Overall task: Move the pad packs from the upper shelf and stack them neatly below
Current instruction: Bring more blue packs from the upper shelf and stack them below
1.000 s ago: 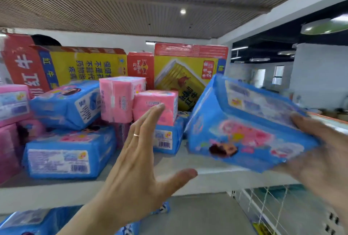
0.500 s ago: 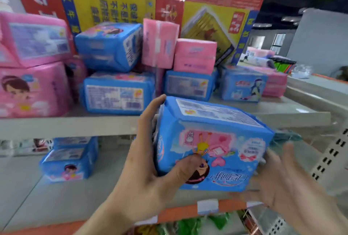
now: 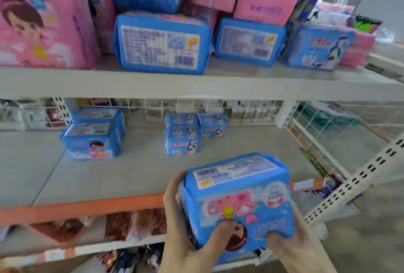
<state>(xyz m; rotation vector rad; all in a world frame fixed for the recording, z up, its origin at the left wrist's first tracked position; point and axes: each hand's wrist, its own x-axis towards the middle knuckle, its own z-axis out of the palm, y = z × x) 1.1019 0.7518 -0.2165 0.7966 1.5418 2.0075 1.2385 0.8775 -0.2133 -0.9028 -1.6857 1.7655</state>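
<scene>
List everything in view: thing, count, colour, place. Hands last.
held pad pack: one, blue, in front of the lower shelf edge, between both hands
large blue packs: two, left on the lower shelf, one behind the other
small blue packs: two short stacks, exact count unclear, mid lower shelf
upper-shelf blue packs: at least four, blue
upper-shelf pink packs: several, pink, left and top right
lower shelf: one, grey with an orange front strip
upper shelf: one, grey
wire mesh panels: white, back and right side
left hand: grips the held pack's left side
right hand: grips its right side
</scene>
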